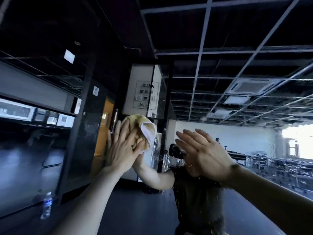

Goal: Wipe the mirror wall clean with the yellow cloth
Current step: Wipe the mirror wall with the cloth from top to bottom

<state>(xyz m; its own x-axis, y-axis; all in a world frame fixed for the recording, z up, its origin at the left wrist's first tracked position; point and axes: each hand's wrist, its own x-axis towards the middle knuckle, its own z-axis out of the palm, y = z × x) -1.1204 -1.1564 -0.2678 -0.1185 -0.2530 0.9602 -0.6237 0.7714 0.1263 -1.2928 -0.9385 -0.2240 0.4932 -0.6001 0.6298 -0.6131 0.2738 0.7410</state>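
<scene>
Lots of mirror wall (254,141) free to the right, dark pillar (84,133) close on the left. Pressing yellow cloth (140,126) to the glass at centre with left hand (122,150), fingers straight, uncurled. Holding right hand (203,153) open, empty, just right. Cloth bunched, crumpled, white hem showing.

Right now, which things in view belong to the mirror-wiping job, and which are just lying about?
In the job:
yellow cloth, bunched up
left hand, pressing the cloth to the glass
mirror wall
right hand, open, raised at the glass

Lying about:
water bottle, low on the left
sign, above the cloth
</scene>
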